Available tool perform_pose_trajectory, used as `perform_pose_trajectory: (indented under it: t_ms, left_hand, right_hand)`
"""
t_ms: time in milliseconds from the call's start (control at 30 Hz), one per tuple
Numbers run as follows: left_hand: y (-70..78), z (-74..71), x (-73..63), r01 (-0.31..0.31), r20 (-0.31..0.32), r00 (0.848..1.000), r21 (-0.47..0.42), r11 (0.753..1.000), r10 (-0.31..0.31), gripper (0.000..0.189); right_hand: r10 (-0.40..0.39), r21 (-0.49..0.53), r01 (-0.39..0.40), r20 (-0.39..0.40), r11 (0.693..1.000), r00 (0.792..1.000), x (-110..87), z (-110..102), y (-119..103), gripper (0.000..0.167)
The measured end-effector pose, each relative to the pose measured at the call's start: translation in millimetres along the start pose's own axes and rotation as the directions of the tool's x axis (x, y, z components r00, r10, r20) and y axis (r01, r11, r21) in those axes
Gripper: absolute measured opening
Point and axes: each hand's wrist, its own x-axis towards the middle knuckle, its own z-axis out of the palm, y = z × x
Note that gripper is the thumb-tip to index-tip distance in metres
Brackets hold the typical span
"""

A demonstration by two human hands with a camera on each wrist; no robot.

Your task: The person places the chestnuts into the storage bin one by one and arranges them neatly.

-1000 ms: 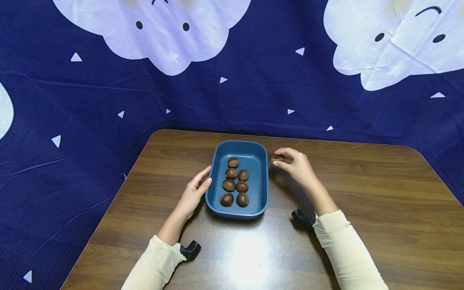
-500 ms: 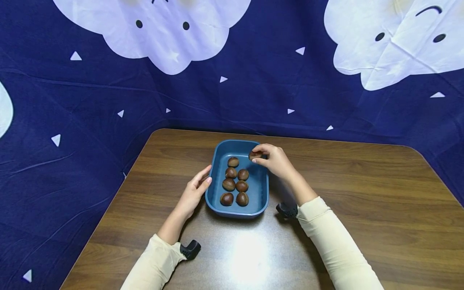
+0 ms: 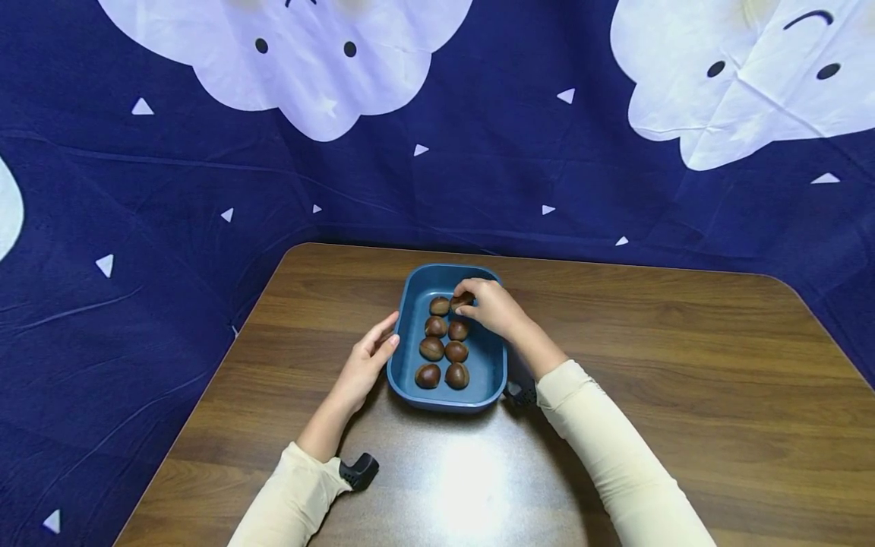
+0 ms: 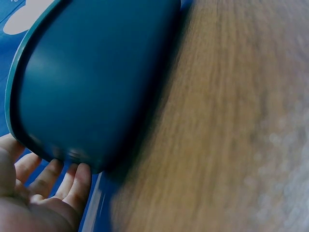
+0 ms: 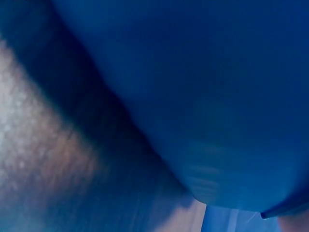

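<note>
A blue rectangular tray (image 3: 488, 357) holds several brown chestnuts (image 3: 432, 349) in two rough columns. My right hand (image 3: 497, 308) reaches over the tray's right rim and pinches one chestnut (image 3: 461, 304) between thumb and fingers, inside the far part of the tray. That chestnut is partly covered by the fingers and sits close beside the far-left one (image 3: 440, 306). On the left, my left hand (image 3: 361, 371) rests against the tray's side. In the left wrist view its fingertips (image 4: 83, 170) touch the outer wall. The right wrist view shows mostly the tray's outer wall (image 5: 217, 96), blurred.
The tray stands on a brown wood-grain table (image 3: 649, 365) with a bright glare patch near the front. Behind the table's far edge hangs a dark blue cloth (image 3: 492, 175) with white clouds and triangles. A black wrist device (image 3: 360, 472) sits at the left cuff.
My right hand has carried its chestnut leftward from beside the tray, over the right rim, to the far part inside. The left hand and the tray have stayed in place.
</note>
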Motion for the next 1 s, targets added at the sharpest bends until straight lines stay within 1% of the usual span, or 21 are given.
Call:
perform_pose_trajectory:
  t_ms: [300,533,633,767,867,933,1000]
  left_hand:
    - [1.5,0.8,0.4,0.006,0.003,1.000,0.015,1.000,-0.006,0.044]
    - [-20.4,-4.8,7.8,-0.005,0.000,1.000,-0.005,1.000,0.005,0.045]
    - [-23.2,-5.1,8.5,-0.007,-0.002,1.000,0.002,1.000,0.007,0.045]
    - [-18.3,-4.0,7.6,-0.009,-0.001,1.000,-0.001,1.000,0.009,0.044]
    - [-9.2,-2.5,5.8,-0.006,0.008,1.000,0.008,1.000,0.006,0.044]
    - [-7.4,-3.2,5.9,-0.001,0.013,1.000,0.019,1.000,0.001,0.044]
    - [-8.4,-5.0,6.8,0.005,0.017,1.000,0.049,0.999,-0.006,0.045]
  right_hand:
    - [0.045,-0.135,-0.038,0.050,0.990,0.998,2.3,2,-2,0.017]
    - [0.041,-0.208,-0.026,0.072,0.978,0.997,1.4,3,-3,0.016]
    - [0.040,-0.225,-0.022,0.075,0.974,0.996,0.9,4,-4,0.016]
    - [0.034,-0.210,-0.021,0.059,0.978,0.998,0.5,4,-3,0.018]
    - [0.022,-0.163,-0.015,0.041,0.987,0.999,-0.1,4,-1,0.020]
    - [0.011,-0.120,-0.008,0.032,0.993,0.999,-1.1,3,0,0.021]
    - [-0.007,-0.081,0.009,0.025,0.997,1.000,-2.5,3,2,0.022]
